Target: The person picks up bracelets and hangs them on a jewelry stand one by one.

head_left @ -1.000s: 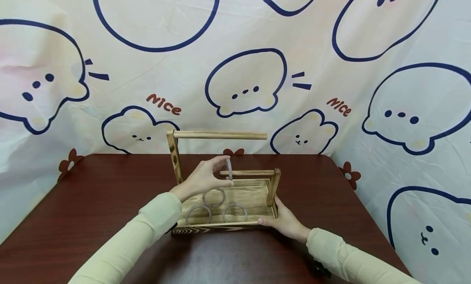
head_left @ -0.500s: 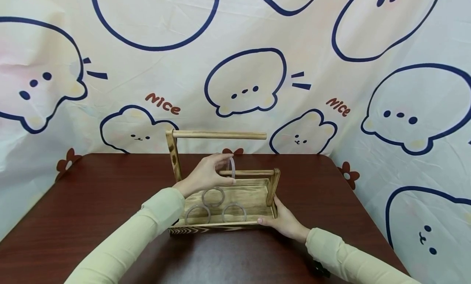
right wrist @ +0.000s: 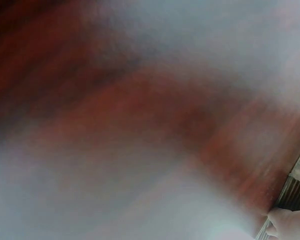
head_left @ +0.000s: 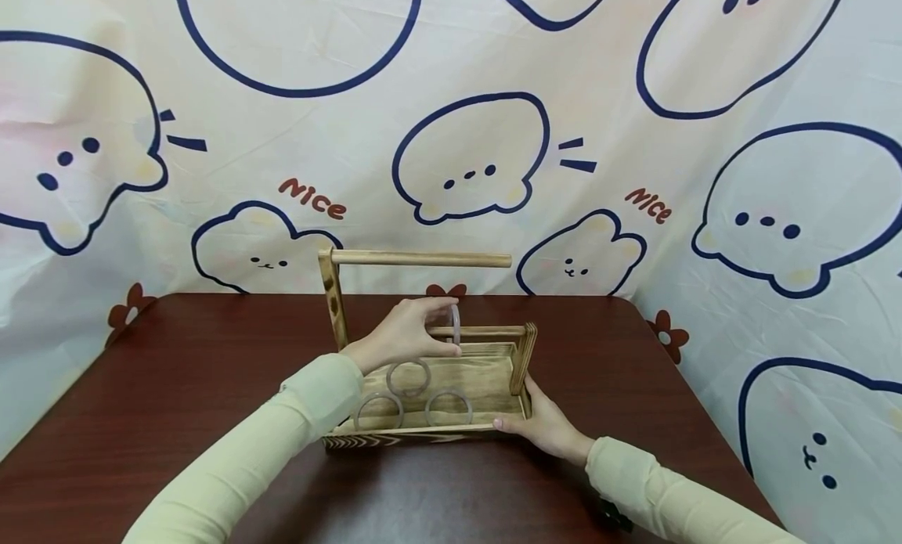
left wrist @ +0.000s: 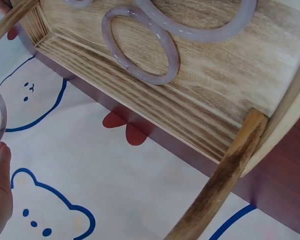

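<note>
My left hand [head_left: 405, 333] pinches a pale, translucent lilac bangle [head_left: 456, 325] between thumb and fingers. The bangle stands upright around the lower wooden rod [head_left: 493, 331], whose free left end shows on the near side of the ring, by my palm. In the left wrist view, the held bangle [left wrist: 2, 117] and my fingertips [left wrist: 2, 157] appear at the left edge. My right hand [head_left: 553, 426] grips the right end of the wooden bangle stand [head_left: 486, 372], thumb over its front rim. Several more bangles, one bangle [left wrist: 173, 60] among them, lie flat in the tray.
A taller post [head_left: 333, 297] at the stand's left carries the upper rod [head_left: 423, 258], which has no bangle on it. A short post [head_left: 524, 360] bears the lower rod. The stand sits on a dark red table [head_left: 211, 372] before a cartoon-printed cloth [head_left: 282, 137].
My left hand has slid the bangle rightward along the lower rod, away from its free end. My right hand keeps its grip on the stand, and the bangles in the tray stay put.
</note>
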`<state>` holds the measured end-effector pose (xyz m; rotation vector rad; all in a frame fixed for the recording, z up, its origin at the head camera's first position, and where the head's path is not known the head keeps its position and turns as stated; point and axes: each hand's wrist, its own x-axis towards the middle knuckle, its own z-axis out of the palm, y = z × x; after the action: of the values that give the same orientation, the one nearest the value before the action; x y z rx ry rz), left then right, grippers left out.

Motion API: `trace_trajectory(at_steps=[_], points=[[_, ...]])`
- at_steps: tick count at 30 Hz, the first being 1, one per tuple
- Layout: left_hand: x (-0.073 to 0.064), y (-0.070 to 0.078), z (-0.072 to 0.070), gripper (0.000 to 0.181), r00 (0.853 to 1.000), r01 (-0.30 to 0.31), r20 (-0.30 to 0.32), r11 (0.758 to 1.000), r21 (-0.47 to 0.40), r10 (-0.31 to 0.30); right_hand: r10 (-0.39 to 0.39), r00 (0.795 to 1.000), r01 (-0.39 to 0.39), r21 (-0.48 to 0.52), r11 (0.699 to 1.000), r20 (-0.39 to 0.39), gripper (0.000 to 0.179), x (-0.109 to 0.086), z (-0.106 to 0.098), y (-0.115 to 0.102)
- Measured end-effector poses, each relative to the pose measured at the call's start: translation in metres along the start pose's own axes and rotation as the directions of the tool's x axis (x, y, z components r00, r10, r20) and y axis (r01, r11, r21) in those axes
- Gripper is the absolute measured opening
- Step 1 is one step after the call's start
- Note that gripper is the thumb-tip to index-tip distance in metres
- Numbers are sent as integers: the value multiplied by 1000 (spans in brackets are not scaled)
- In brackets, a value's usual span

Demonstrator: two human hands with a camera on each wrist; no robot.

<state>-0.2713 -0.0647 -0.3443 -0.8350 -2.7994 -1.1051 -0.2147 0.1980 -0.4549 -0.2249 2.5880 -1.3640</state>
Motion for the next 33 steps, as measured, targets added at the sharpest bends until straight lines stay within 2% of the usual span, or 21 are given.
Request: trace_trajectory(at_steps=[5, 15, 26, 33], points=[[3, 5, 2, 80, 1000, -30, 7, 997, 65, 30, -6, 1000, 6, -2, 1000, -1, 109, 0, 0, 0], [9, 14, 4, 79, 999, -48, 26, 995, 83, 46, -7, 1000, 7, -3, 1000, 0, 108, 0, -1, -2], [18, 17, 11, 80, 995, -86, 52, 988, 124, 80, -4, 1000, 4, -16, 1000, 12, 110, 0, 1, -4], [25, 21, 18, 79, 986, -157, 77, 977, 147, 147, 21, 1000, -20, -16, 1000, 7, 110, 0, -1, -3]])
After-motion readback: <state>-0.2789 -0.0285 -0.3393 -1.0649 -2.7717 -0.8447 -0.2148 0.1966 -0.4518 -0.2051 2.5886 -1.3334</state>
